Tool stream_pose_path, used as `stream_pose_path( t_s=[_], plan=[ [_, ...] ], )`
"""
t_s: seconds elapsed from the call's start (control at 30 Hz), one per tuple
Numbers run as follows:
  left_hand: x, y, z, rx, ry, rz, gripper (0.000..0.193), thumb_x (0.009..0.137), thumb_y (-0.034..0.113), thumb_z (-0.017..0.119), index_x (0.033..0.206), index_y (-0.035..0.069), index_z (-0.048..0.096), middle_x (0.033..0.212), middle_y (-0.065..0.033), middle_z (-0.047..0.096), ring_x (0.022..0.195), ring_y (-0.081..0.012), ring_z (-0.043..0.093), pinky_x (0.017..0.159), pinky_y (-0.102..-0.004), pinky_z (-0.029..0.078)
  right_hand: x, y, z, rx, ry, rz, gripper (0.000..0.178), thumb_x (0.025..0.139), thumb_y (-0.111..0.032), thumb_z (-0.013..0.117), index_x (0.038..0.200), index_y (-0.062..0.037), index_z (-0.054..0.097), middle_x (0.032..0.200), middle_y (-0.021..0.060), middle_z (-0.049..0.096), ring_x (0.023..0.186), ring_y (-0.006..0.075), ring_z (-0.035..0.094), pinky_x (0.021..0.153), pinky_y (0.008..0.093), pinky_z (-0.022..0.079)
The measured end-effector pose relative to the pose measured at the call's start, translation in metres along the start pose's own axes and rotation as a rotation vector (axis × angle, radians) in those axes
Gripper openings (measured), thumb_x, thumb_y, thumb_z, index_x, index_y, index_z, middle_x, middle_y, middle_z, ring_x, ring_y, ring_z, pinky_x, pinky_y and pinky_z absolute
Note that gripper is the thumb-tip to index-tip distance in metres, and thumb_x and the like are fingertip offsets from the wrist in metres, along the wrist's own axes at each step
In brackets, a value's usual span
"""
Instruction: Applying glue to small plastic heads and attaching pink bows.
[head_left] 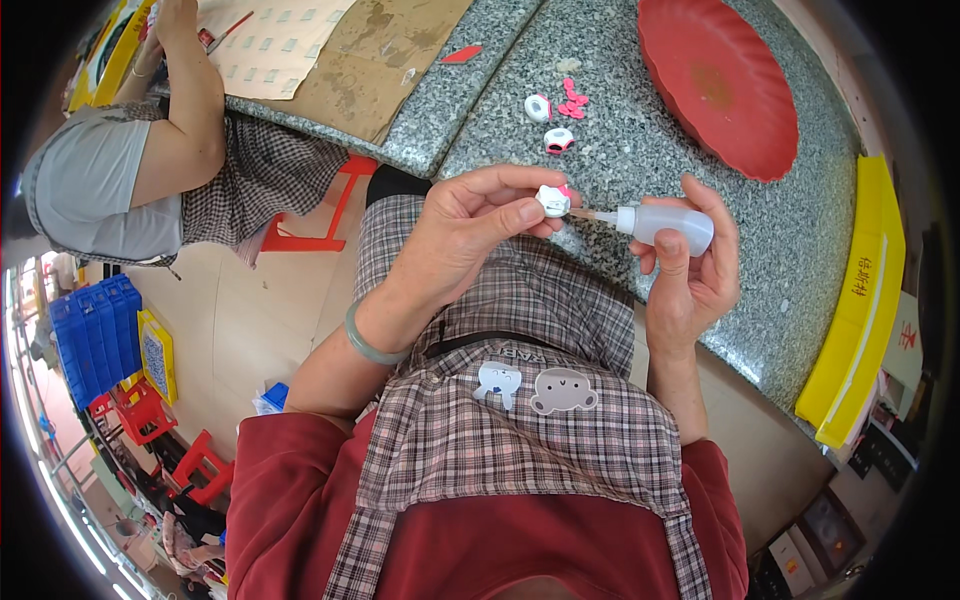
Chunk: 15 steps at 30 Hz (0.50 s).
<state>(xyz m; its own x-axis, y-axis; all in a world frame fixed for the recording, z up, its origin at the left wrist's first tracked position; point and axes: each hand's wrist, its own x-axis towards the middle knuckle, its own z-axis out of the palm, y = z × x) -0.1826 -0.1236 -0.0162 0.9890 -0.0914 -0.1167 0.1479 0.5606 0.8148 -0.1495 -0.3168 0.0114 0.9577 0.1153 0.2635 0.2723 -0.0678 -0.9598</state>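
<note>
The small white piece [553,201], with a bit of pink at its far edge, is the landmark here. It sits at the fingertips of the left hand [478,215], pinched between thumb and fingers, over the near edge of the speckled grey tabletop [620,130]. The left hand is to the left of the piece, nearly closed, its other fingers curled behind.

Right of the piece is a translucent squeeze bottle [672,229], lying tipped on its side in the right hand [695,275]. That hand is partly closed, the thumb on the near side of the bottle and the fingers around its far side and base. The bottle's thin nozzle [597,216] points left, straight at the piece — whether its tip touches or stops just beside it, I cannot tell.

Just beyond the piece, on the tabletop, lie two similar white-and-pink pieces, one nearer [558,141] and one farther [538,108]. A little group of pink parts [573,103] is next to them. Farther off, beyond the piece and to its right, is a red scalloped dish [715,80] — well apart from both hands.
</note>
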Motion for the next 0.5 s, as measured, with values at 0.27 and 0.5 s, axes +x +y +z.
stream_pose_path(
  t_s=[0.27,0.5],
  plan=[
    [-0.0017,0.0014,0.0001,-0.048,-0.011,-0.045,0.028,0.089,0.008,0.053,0.115,-0.003,0.055,0.107,-0.0198,0.061,0.087,-0.0154,0.061,0.079,-0.0264,0.051,-0.0023,0.0035,0.0004,0.009,0.029,-0.052,0.038,0.087,-0.012,0.059,0.120,0.0021,0.048,0.093,0.0158,0.063,0.062,0.0096,0.058,0.051,0.0175,0.045],
    [0.0000,-0.0014,-0.0052,-0.157,-0.047,-0.065,0.029,0.090,0.010,0.052,0.115,-0.003,0.054,0.108,-0.0214,0.060,0.087,-0.0158,0.061,0.079,-0.0269,0.051,-0.0031,0.0027,-0.0020,0.055,0.025,-0.023,0.039,0.087,-0.013,0.059,0.120,0.0023,0.047,0.093,0.0164,0.063,0.062,0.0100,0.058,0.051,0.0174,0.045]
  ],
)
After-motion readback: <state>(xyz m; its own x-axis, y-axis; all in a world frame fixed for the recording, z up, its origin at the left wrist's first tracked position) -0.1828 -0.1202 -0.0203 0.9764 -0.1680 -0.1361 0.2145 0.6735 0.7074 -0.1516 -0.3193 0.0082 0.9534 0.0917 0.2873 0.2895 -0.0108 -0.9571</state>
